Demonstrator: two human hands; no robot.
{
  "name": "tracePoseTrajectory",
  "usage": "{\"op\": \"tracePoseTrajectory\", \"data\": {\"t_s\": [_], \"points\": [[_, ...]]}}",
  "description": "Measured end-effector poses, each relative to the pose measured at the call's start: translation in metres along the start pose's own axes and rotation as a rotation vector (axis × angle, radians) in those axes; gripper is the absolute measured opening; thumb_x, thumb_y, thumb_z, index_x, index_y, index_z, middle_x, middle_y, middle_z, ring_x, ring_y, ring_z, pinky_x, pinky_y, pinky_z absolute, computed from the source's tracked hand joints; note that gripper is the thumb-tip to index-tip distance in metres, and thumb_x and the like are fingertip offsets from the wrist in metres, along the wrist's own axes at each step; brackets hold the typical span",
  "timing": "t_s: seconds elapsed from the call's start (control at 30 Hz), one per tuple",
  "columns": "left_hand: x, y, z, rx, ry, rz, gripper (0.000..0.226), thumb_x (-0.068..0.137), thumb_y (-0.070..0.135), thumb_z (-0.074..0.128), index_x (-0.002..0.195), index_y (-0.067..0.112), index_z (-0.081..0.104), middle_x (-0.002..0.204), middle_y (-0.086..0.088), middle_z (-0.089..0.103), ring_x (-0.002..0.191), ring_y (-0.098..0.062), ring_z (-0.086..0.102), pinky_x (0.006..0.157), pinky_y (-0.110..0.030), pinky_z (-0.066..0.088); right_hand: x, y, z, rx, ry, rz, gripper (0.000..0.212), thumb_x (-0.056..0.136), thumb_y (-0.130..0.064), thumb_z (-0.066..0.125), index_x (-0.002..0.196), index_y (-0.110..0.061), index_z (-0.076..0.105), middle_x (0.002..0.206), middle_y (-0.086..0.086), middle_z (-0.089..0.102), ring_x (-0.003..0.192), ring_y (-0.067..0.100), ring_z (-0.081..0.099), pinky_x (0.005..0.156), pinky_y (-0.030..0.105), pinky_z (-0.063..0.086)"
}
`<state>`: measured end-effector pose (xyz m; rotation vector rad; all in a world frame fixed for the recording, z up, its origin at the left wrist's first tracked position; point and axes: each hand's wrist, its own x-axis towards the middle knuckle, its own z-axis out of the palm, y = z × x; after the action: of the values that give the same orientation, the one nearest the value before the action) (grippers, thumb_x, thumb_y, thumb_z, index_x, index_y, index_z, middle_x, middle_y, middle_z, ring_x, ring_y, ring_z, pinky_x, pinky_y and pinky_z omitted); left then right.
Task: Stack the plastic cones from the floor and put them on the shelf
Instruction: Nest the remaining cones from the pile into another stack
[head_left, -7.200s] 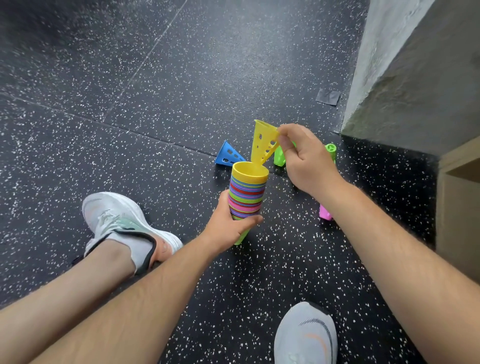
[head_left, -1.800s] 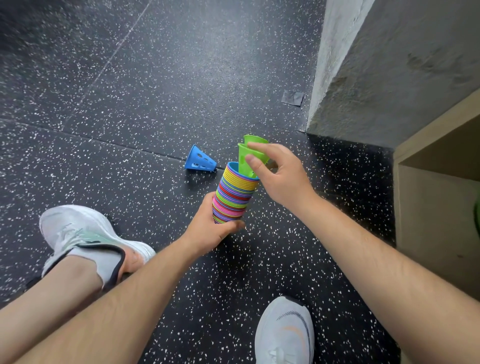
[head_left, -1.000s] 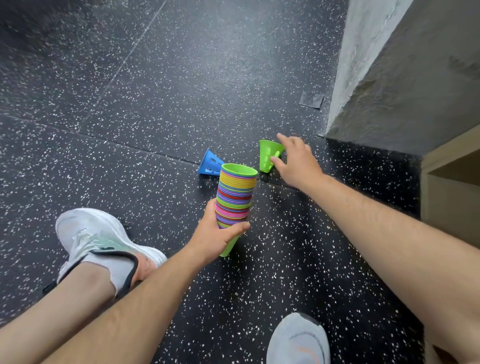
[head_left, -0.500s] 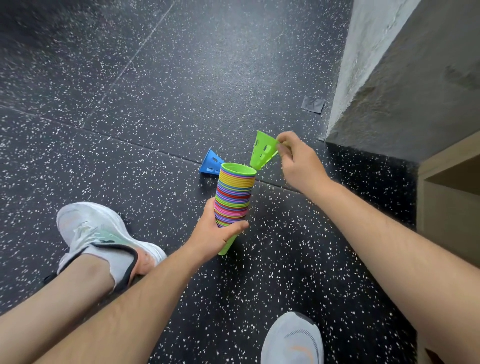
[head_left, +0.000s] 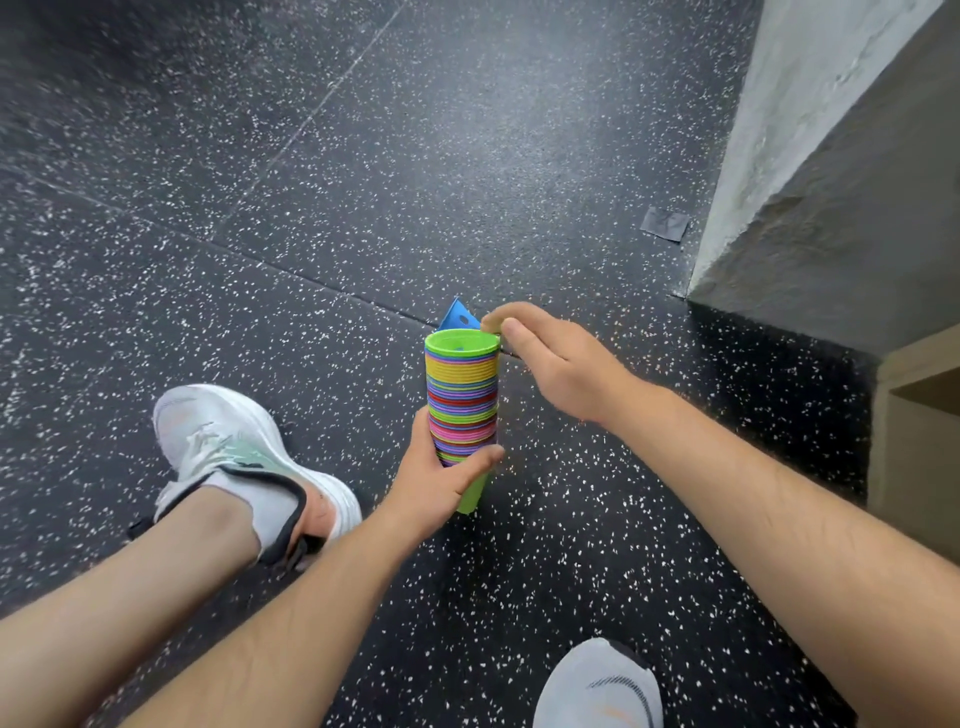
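Above the floor (head_left: 363, 208), near centre, the left hand (head_left: 436, 483) is gripping the stack (head_left: 461, 400) low down, holding it upright. The right hand (head_left: 561, 364) is touching the rim of the topmost green cone (head_left: 460, 345); I cannot tell whether it is pinching. A blue cone (head_left: 457, 317) is lying just beyond.

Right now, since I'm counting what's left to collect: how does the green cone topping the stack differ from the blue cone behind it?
The green cone is nested mouth-up atop the stack that the left hand grips; the blue cone lies loose behind it, unstacked. The green cone shows its open mouth; the blue cone is mostly hidden by the stack. Both are plastic.
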<state>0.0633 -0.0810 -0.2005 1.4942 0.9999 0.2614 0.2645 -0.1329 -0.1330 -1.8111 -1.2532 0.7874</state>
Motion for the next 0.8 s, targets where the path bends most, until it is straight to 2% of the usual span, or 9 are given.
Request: {"op": "tracePoseTrajectory", "data": {"t_s": [0.1,0.2,0.3,0.4,0.5,0.57,0.63,0.7,0.8], "points": [[-0.003,-0.004,-0.004,-0.026,0.034,-0.012,0.053,0.084,0.008,0.084,0.119,0.026,0.048,0.110,0.003,0.070,0.084,0.011,0.064,0.080,-0.007,0.048,0.028,0.009,0.011,-0.036,0.012,0.025,0.032,0.106,-0.030,0.039,0.133,-0.027,0.056,0.129,-0.007,0.065,0.120,0.009,0.058,0.106,0.039,0.044],[-0.004,-0.005,-0.005,-0.031,0.040,-0.030,0.054,0.084,0.012,0.085,0.119,0.029,0.048,0.109,0.011,0.070,0.087,0.014,0.064,0.080,-0.005,0.047,0.057,0.017,0.017,-0.391,-0.101,0.003,0.045,0.105,-0.017,0.040,0.148,-0.030,0.044,0.154,-0.002,0.043,0.133,0.024,0.046,0.111,0.042,0.039],[-0.005,-0.006,-0.007,-0.042,0.042,-0.041,0.055,0.083,0.016,0.086,0.122,0.029,0.049,0.111,0.013,0.070,0.090,0.013,0.065,0.082,-0.005,0.047,0.079,0.024,0.025,-0.728,-0.251,0.004,0.057,0.106,-0.019,0.042,0.156,-0.039,0.024,0.166,0.000,0.015,0.136,0.034,0.037,0.104,0.047,0.045],[-0.004,-0.005,-0.007,-0.051,0.047,-0.054,0.059,0.084,0.019,0.086,0.128,0.028,0.047,0.111,0.016,0.069,0.090,0.016,0.064,0.080,-0.002,0.045,0.093,0.025,0.031,-0.901,-0.333,0.009,0.070,0.100,-0.016,0.051,0.157,-0.042,0.018,0.167,0.000,0.006,0.136,0.034,0.035,0.099,0.047,0.049],[-0.002,-0.006,-0.007,-0.053,0.052,-0.060,0.059,0.083,0.020,0.086,0.124,0.033,0.046,0.112,0.017,0.068,0.091,0.015,0.064,0.080,-0.001,0.045,0.098,0.025,0.032,-0.875,-0.305,0.008,0.053,0.100,-0.019,0.052,0.149,-0.033,0.039,0.164,0.002,0.019,0.134,0.034,0.039,0.096,0.047,0.048],[-0.001,-0.005,-0.008,-0.065,0.047,-0.064,0.059,0.083,0.021,0.086,0.124,0.034,0.046,0.113,0.016,0.069,0.091,0.015,0.064,0.081,-0.002,0.046,0.096,0.030,0.033,-0.799,-0.249,-0.015,0.032,0.100,-0.022,0.052,0.132,-0.023,0.054,0.153,0.006,0.036,0.124,0.035,0.048,0.091,0.046,0.050],[-0.001,-0.006,-0.008,-0.077,0.045,-0.066,0.061,0.083,0.020,0.086,0.127,0.032,0.046,0.113,0.016,0.069,0.092,0.014,0.065,0.081,-0.003,0.047,0.090,0.037,0.031,-0.708,-0.200,-0.007,0.018,0.100,-0.022,0.051,0.116,-0.018,0.058,0.137,0.006,0.048,0.112,0.034,0.054,0.086,0.044,0.050],[-0.002,-0.006,-0.009,-0.083,0.046,-0.061,0.063,0.083,0.022,0.086,0.130,0.030,0.046,0.113,0.017,0.069,0.096,0.011,0.066,0.085,-0.007,0.047,0.082,0.040,0.026,-0.582,-0.112,0.021,0.011,0.100,-0.020,0.050,0.107,-0.016,0.057,0.127,0.005,0.052,0.107,0.030,0.054,0.088,0.041,0.048],[-0.002,-0.009,-0.009,-0.071,0.041,-0.060,0.065,0.082,0.025,0.087,0.132,0.031,0.045,0.115,0.018,0.069,0.100,0.009,0.066,0.090,-0.012,0.046,0.071,0.026,0.014,-0.303,0.139,0.032,0.006,0.101,-0.016,0.052,0.103,-0.012,0.057,0.107,0.002,0.053,0.090,0.018,0.050,0.082,0.030,0.041]]}}
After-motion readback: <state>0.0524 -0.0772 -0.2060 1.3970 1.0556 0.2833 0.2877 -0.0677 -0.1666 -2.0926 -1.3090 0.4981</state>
